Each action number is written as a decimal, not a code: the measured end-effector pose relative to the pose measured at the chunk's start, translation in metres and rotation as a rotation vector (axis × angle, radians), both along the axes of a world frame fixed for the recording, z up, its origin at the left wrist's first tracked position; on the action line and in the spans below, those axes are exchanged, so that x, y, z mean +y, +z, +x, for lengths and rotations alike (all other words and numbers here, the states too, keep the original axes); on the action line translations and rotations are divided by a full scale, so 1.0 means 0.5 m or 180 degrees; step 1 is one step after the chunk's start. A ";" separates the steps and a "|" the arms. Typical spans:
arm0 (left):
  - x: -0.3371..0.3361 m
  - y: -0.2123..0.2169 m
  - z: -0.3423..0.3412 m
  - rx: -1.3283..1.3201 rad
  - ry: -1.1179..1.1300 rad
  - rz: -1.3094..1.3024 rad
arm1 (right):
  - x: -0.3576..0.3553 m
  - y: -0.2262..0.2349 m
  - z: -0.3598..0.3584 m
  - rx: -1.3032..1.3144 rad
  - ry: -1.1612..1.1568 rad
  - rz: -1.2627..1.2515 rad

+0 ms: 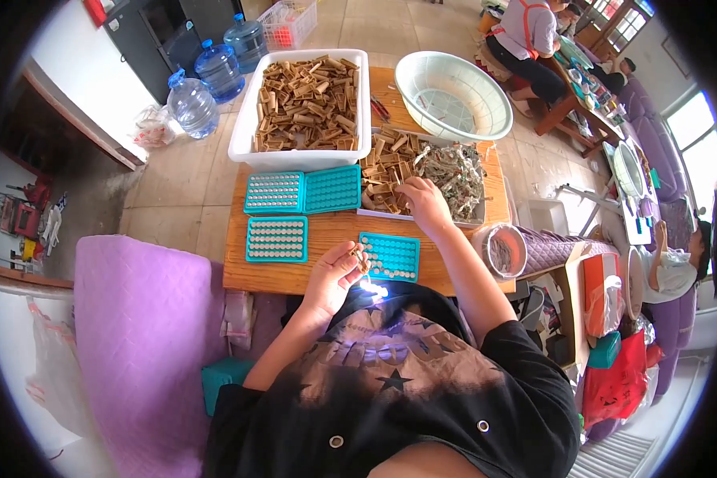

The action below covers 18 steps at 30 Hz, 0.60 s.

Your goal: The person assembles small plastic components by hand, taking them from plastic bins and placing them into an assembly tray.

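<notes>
The left hand [332, 275] pinches a small bundle of brown sticks [361, 256] at the near edge of the wooden desk [327, 231], its fingers closed around them; the bundle's long axis runs roughly away from the person, its far ends pointing toward a teal perforated tray [390, 256] just beside it. The right hand [425, 205] reaches farther out, fingers curled onto a heap of loose brown pieces [384, 171] in a shallow white tray [390, 213]; whether it grips one cannot be told. Left of this lie three more teal trays [276, 238], two filled with pale dots. Behind them stand a white rectangular tub [247, 131] heaped with brown pieces and a round pale-green basin [452, 94]. Blue water bottles [192, 103] stand on the floor.
</notes>
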State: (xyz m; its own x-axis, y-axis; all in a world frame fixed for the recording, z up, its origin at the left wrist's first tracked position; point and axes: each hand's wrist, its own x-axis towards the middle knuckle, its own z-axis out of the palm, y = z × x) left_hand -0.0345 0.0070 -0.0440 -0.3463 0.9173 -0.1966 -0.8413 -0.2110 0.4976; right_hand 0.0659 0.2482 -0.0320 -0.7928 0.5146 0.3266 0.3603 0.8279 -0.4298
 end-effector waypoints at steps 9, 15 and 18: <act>-0.006 0.020 0.004 0.0069 0.0175 -0.0155 | 0.033 -0.006 0.004 -0.0500 0.0236 0.0972; -0.008 0.011 0.005 0.0175 0.0151 0.0005 | -0.094 0.052 0.013 0.0625 -0.0375 -0.1284; 0.000 0.020 0.014 0.0040 0.0083 -0.0032 | -0.191 0.088 0.028 0.0940 -0.0039 -0.1590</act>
